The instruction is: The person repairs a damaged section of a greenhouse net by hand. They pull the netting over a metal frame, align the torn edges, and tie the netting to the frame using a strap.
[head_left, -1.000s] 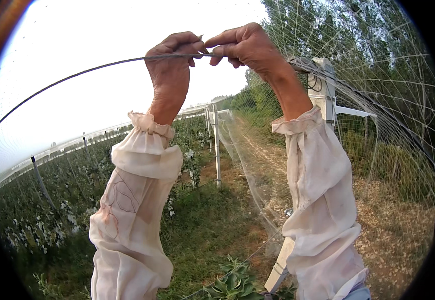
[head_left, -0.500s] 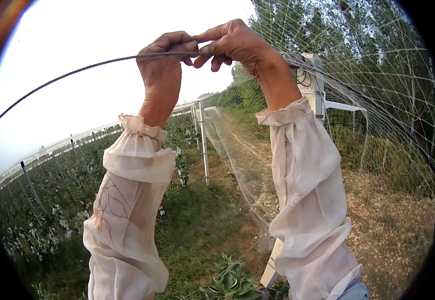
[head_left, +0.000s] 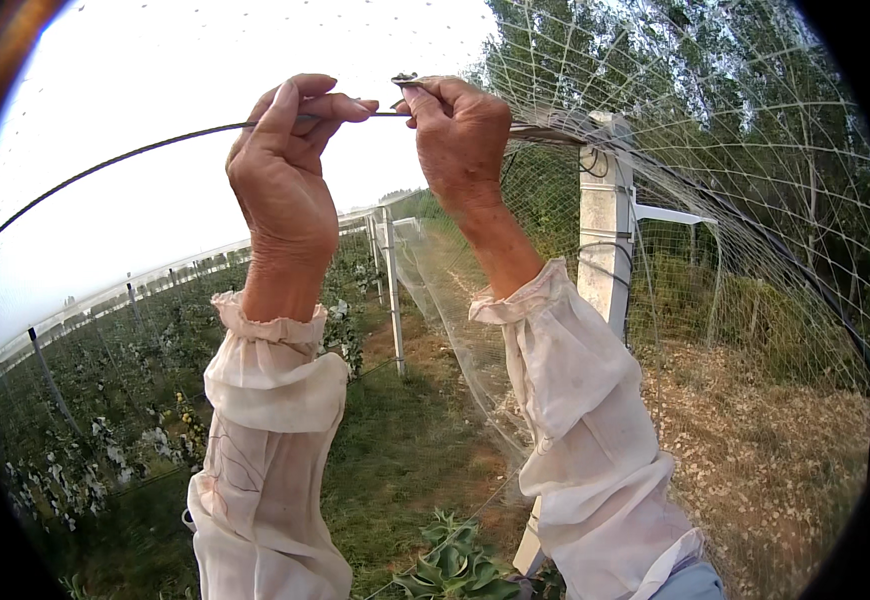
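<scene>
A dark cable (head_left: pixel 115 158) runs from the far left across the upper view to a pale post. My left hand (head_left: pixel 290 175) is raised to it, the thumb across the cable and the fingers partly stretched along it. To the right, my right hand (head_left: pixel 463 145) pinches a small dark piece (head_left: pixel 405 80) between thumb and forefinger, just above the cable; its exact kind is too small to make out. A short gap of cable shows between the two hands. Loose off-white sleeves (head_left: pixel 270 395) cover both forearms.
White netting (head_left: pixel 755 110) hangs overhead and down the right, gathered near the pale post (head_left: pixel 607 250). Rows of planted trees (head_left: pixel 115 400) stretch away left, with further posts (head_left: pixel 393 290). Leafy growth (head_left: pixel 455 560) rises below, beside a slanted pale brace (head_left: pixel 532 545). A dirt track lies beyond the net.
My hands, whose fingertips met at the cable, have moved apart. My right hand has turned and a small dark piece now shows in its pinch. Both hands sit slightly further left.
</scene>
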`<state>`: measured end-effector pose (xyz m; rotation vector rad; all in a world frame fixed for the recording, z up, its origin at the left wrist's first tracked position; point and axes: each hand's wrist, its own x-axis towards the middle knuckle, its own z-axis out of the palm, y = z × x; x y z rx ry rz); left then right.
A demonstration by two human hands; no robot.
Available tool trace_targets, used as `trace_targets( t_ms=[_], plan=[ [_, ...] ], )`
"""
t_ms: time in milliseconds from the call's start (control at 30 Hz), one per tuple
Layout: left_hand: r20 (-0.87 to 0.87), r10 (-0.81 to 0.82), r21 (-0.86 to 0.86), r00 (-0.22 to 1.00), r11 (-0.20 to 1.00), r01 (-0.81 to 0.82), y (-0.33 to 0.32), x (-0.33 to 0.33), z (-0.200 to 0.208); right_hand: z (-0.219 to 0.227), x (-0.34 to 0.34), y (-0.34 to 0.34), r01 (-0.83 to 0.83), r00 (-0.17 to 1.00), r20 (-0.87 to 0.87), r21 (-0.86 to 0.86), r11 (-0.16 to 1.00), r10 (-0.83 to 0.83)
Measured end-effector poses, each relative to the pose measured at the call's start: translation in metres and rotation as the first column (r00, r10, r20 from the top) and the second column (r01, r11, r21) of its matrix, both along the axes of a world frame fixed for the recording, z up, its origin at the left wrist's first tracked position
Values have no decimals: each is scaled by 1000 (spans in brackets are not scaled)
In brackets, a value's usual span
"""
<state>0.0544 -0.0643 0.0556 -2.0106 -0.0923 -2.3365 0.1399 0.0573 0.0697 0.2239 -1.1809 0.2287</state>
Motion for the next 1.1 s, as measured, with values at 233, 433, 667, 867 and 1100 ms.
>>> trace_targets(
  t_ms=[233, 433, 667, 867, 1100],
  plan=[
    [19, 131, 39, 991, 991, -132, 11, -19, -6, -25, -20, 2, 488, 843, -285, 53, 871, -455],
    [-3, 105, 63, 994, 993, -104, 14, -18, -11, -39, -17, 3, 391, 864, -366, 57, 919, -345],
    [24, 177, 103, 984, 978, -178, 13, -23, -12, -23, 21, -18, 352, 876, -389, 107, 930, -286],
    [48, 197, 103, 979, 974, -201, 15, -17, -13, -36, 31, 9, 311, 898, -331, 9, 951, -290],
    [-4, 208, 85, 978, 975, -207, 13, -21, -17, -30, 40, -6, 14, 954, -298, -56, 998, -30]
  ],
)
